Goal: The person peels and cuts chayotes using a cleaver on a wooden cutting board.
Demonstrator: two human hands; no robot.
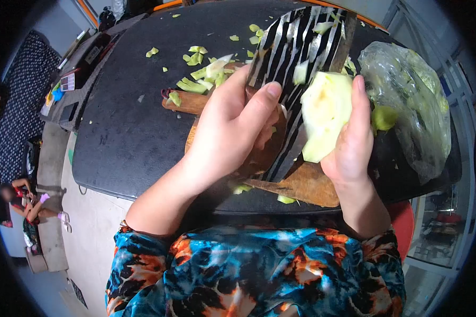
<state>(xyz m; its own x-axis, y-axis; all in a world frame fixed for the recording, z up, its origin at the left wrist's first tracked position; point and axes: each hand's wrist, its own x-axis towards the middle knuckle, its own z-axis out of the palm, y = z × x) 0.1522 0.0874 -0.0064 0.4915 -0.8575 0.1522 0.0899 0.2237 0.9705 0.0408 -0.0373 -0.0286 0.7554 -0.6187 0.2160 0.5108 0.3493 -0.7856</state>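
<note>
My left hand (pixel 230 121) is closed at the left edge of a long flat board with black and silver stripes (pixel 285 58) and a wooden edge; its exact kind I cannot make out. My left thumb lies on the striped face. A peeled pale green fruit or vegetable piece (pixel 327 113), cut flat on the side I see, rests in my right hand (pixel 353 134), fingers behind it and one fingertip at its upper right. Below both hands is a brown wooden board (pixel 307 185). Small pale scraps (pixel 300 73) cling to the stripes.
Pale green slices and peelings (pixel 211 71) lie over the black table (pixel 127 116), near a wooden handle (pixel 185 102). A clear plastic bag (pixel 412 105) of green produce stands at right, beside a green piece (pixel 384 117). Another person (pixel 29 203) sits at far left.
</note>
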